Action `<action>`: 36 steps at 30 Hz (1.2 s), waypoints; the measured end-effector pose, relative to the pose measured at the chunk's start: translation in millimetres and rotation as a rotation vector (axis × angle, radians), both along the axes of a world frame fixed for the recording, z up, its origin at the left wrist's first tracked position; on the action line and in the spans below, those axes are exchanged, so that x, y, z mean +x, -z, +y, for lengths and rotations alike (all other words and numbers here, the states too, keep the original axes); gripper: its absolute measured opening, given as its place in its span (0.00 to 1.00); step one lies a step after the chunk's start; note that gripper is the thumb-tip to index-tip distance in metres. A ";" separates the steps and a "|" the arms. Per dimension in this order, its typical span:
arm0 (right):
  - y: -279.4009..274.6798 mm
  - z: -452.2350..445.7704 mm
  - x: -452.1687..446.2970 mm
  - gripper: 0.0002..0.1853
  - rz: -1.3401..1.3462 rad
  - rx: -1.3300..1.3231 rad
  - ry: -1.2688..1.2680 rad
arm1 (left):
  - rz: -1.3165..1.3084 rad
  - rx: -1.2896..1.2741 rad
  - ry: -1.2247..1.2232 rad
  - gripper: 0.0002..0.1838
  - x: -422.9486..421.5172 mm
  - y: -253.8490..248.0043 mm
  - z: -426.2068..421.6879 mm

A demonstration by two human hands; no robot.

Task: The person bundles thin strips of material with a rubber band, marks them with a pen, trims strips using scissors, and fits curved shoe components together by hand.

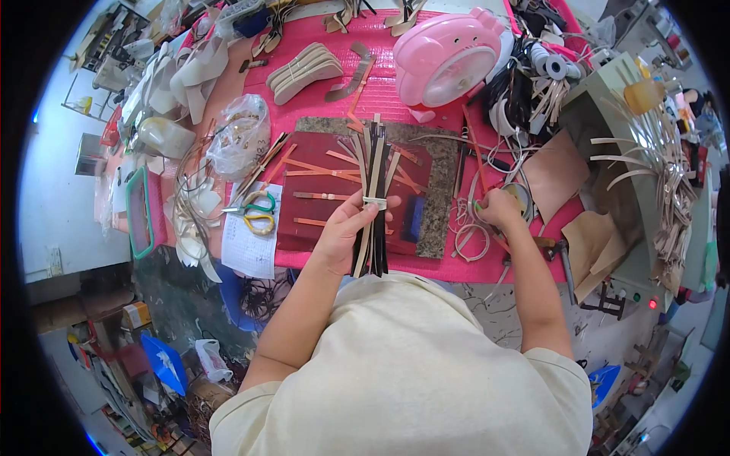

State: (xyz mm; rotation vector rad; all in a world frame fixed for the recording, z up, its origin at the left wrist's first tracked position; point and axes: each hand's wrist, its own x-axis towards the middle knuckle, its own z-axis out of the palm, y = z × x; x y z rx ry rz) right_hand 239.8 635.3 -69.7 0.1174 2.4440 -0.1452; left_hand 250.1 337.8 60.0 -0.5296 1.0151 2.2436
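My left hand (344,229) is closed around a bundle of black and beige strips (375,163), with a pale band round its middle. The bundle is held upright over a dark red board (308,205), on which several orange strips (323,173) lie. Off to the right, my right hand (500,208) has its fingers curled beside a roll of tape (520,196) and pale looped cords (471,242). What those fingers hold, if anything, is too small to make out.
Scissors (258,213) with green and yellow handles lie on a written paper sheet (247,251) at left. A pink fan (449,57) and a stack of beige pieces (304,72) stand behind. Leather sheets (557,175) and a hammer (561,251) lie at right.
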 end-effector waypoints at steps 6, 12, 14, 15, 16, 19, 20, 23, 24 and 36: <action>-10.2 41.4 -12.2 0.13 -0.367 -0.808 0.484 | 0.021 -0.120 -0.042 0.13 8.6 13.4 0.3; -20.6 51.4 0.3 0.06 -0.325 -1.135 0.821 | -0.023 -0.047 -0.045 0.13 15.8 17.4 6.7; -19.0 53.6 2.4 0.08 -0.309 -1.113 1.030 | -0.033 -0.034 -0.047 0.13 18.0 20.0 5.7; -18.2 54.2 2.0 0.08 -0.311 -1.113 1.029 | -0.045 -0.049 -0.036 0.13 18.3 20.8 5.3; -22.1 51.9 0.2 0.08 -0.343 -1.009 0.945 | -0.057 -0.066 -0.026 0.13 18.7 21.5 4.3; -26.4 43.7 16.8 0.11 -0.067 -0.680 0.556 | -0.075 -0.045 -0.027 0.12 21.3 22.8 -0.3; -29.7 39.3 19.9 0.13 0.236 -0.439 0.251 | -0.072 -0.055 -0.034 0.12 20.4 21.6 -4.0; -44.8 39.5 14.1 0.17 0.095 -0.045 0.044 | -0.098 0.044 -0.057 0.16 21.4 17.7 -15.3; -50.4 38.7 12.7 0.18 -0.017 0.081 -0.011 | -0.094 0.036 -0.062 0.16 21.9 14.2 -17.6; -157.7 -75.8 27.8 0.11 0.284 -1.360 0.689 | -0.034 0.010 -0.004 0.16 22.8 -24.2 -16.4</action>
